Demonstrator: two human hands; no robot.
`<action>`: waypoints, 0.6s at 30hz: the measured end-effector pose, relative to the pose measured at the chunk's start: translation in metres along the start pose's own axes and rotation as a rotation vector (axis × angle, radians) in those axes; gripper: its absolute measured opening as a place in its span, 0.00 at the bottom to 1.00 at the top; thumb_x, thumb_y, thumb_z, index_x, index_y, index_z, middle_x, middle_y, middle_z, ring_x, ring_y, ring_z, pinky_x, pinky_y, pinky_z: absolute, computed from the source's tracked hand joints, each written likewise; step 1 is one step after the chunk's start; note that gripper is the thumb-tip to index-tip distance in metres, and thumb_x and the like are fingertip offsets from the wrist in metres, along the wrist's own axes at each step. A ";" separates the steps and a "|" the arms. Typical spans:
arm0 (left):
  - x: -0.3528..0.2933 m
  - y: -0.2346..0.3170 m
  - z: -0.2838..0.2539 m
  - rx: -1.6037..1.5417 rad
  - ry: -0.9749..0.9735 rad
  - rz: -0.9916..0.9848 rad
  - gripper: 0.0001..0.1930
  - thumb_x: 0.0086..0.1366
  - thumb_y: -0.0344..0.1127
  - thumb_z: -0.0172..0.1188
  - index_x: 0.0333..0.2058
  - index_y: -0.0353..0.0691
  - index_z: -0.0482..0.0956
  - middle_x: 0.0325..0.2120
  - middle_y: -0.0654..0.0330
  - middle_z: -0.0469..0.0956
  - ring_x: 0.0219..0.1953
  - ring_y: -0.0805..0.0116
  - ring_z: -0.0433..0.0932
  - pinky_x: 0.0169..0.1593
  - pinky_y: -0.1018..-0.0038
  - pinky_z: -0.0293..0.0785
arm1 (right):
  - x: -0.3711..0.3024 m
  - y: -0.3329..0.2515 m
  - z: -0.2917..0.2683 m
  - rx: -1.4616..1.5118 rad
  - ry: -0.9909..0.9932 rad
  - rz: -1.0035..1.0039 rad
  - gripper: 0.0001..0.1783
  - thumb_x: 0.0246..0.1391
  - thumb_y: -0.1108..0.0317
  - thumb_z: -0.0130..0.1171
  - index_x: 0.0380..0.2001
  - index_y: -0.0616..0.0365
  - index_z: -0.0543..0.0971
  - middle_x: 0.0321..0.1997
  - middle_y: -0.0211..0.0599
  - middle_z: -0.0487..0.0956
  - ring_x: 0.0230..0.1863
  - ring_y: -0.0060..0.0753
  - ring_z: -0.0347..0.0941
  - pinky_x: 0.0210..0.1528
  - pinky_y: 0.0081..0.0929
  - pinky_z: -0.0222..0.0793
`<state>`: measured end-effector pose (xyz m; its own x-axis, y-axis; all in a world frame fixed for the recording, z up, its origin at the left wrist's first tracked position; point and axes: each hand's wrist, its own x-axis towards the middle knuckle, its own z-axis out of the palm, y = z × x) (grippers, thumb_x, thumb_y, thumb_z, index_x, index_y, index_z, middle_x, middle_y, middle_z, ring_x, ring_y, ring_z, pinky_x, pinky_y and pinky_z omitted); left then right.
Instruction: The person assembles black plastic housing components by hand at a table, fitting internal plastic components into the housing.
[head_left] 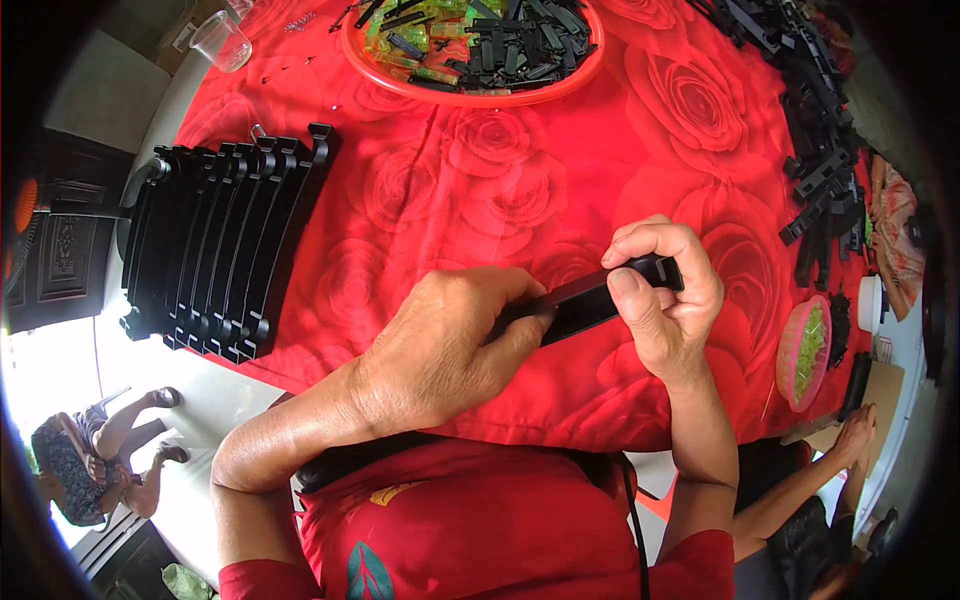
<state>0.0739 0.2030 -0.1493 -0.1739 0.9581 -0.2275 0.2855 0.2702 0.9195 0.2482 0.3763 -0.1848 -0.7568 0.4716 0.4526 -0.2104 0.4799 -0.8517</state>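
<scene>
A long, narrow black plastic part (585,308) is held slantwise in front of me, above the near side of the red rose-patterned tablecloth (400,290). My left hand (440,345) is closed round its left end, which the fingers hide. At the raised right end, my right hand (668,300) curls its fingers, with thumb and forefinger close together on the part. Whether a small piece sits between those fingertips cannot be made out. To the left of my left hand, several similar long black parts (225,250) lie side by side in a row.
A red basin (480,98) of black and yellow-green pieces stands at the far side, with a clear cup (221,42) to its left. Black parts (825,170) heap along the right edge, near a pink basket (790,350). Another person's hand (856,435) works at far right.
</scene>
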 end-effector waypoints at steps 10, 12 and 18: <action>0.006 -0.002 0.007 0.037 0.084 0.019 0.11 0.73 0.30 0.62 0.48 0.29 0.85 0.22 0.53 0.80 0.24 0.71 0.80 0.30 0.69 0.75 | -0.005 0.004 0.004 0.027 0.038 -0.025 0.08 0.62 0.79 0.68 0.41 0.61 0.78 0.39 0.37 0.81 0.34 0.17 0.75 0.37 0.19 0.72; 0.006 0.000 0.008 0.040 0.080 0.003 0.12 0.73 0.30 0.61 0.48 0.29 0.85 0.21 0.53 0.80 0.24 0.71 0.80 0.30 0.68 0.75 | -0.006 0.003 0.005 0.048 0.061 -0.027 0.07 0.63 0.79 0.67 0.40 0.61 0.78 0.39 0.38 0.81 0.34 0.18 0.75 0.37 0.20 0.72; 0.004 0.003 0.008 0.122 0.104 -0.019 0.12 0.71 0.30 0.59 0.47 0.28 0.85 0.20 0.51 0.80 0.24 0.70 0.81 0.29 0.68 0.76 | -0.007 0.000 0.007 -0.009 0.057 -0.085 0.08 0.62 0.80 0.67 0.40 0.61 0.77 0.40 0.41 0.81 0.35 0.21 0.77 0.38 0.22 0.75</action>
<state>0.0815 0.2085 -0.1504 -0.2754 0.9393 -0.2045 0.3920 0.3039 0.8683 0.2492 0.3676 -0.1904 -0.6997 0.4704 0.5378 -0.2665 0.5265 -0.8073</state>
